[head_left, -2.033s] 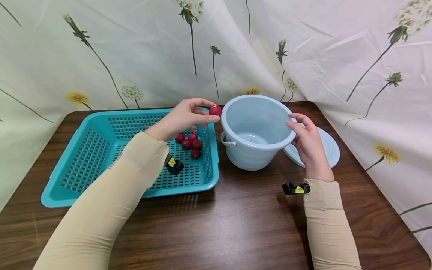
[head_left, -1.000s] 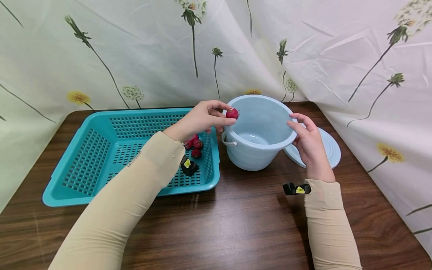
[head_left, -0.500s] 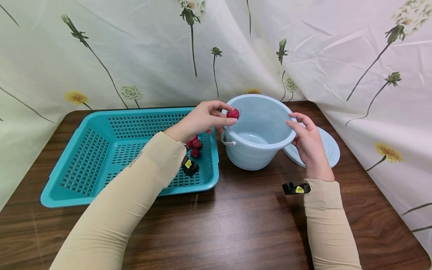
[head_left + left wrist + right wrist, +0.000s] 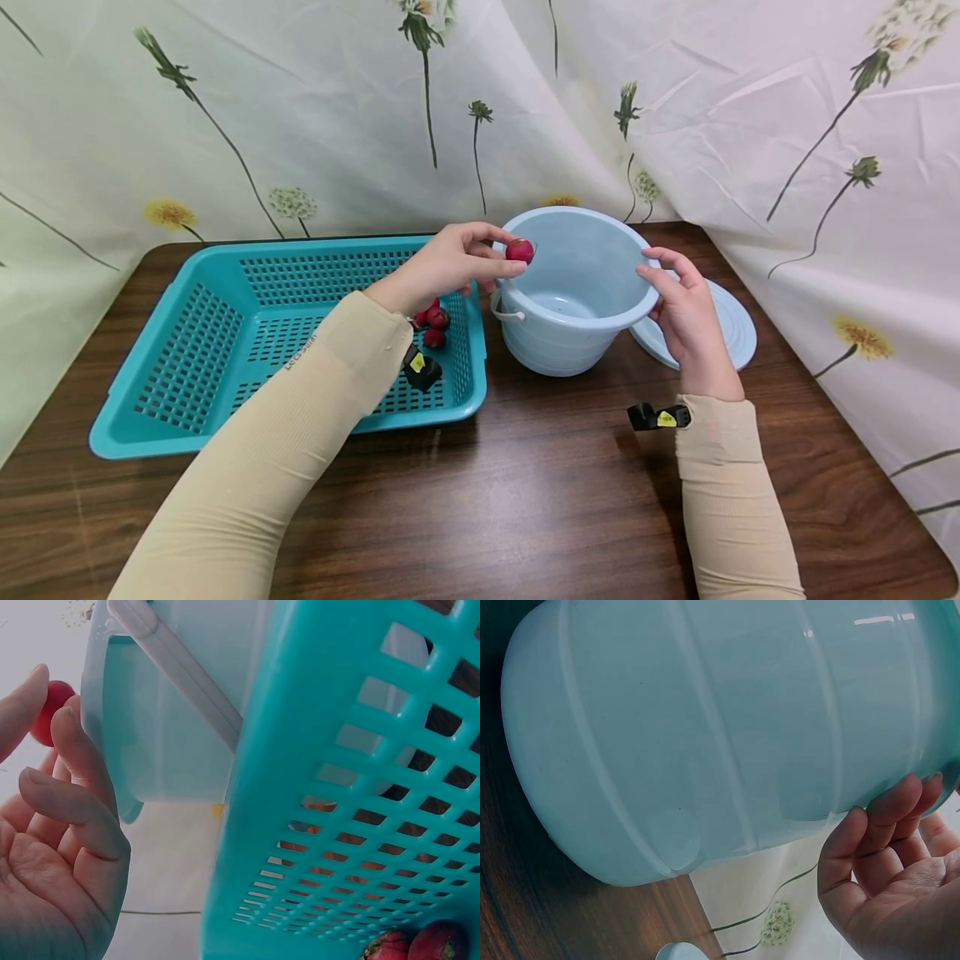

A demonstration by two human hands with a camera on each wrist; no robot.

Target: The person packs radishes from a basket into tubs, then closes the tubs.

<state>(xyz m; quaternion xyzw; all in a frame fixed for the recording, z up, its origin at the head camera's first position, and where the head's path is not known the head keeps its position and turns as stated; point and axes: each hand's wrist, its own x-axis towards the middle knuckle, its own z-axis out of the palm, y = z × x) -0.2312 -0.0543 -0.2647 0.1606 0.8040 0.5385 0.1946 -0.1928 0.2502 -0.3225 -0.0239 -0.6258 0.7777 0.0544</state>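
Observation:
My left hand [image 4: 465,257] pinches a round red radish [image 4: 519,251] between thumb and fingers, at the left rim of the light blue bucket [image 4: 558,348]. In the left wrist view, the radish [image 4: 52,712] sits between the thumb and fingertips, beside the bucket wall. The right hand [image 4: 686,321] grips the bucket's right rim, thumb and fingers on it; in the right wrist view that hand [image 4: 892,870] meets the bucket's upper edge. Several more radishes [image 4: 433,337] lie in the turquoise basket [image 4: 112,417], partly hidden by my left arm. The bucket stands upright, tipped little if at all.
A light blue lid [image 4: 731,325] lies on the wooden table [image 4: 525,500] behind my right hand. The bucket's white handle [image 4: 506,315] hangs at its left side. A flower-printed cloth [image 4: 337,108] hangs along the back and right.
My left hand has carried the radish rightwards from above the basket's right edge to the bucket's rim, then stayed nearly still over the last second. The right hand has kept its grip.

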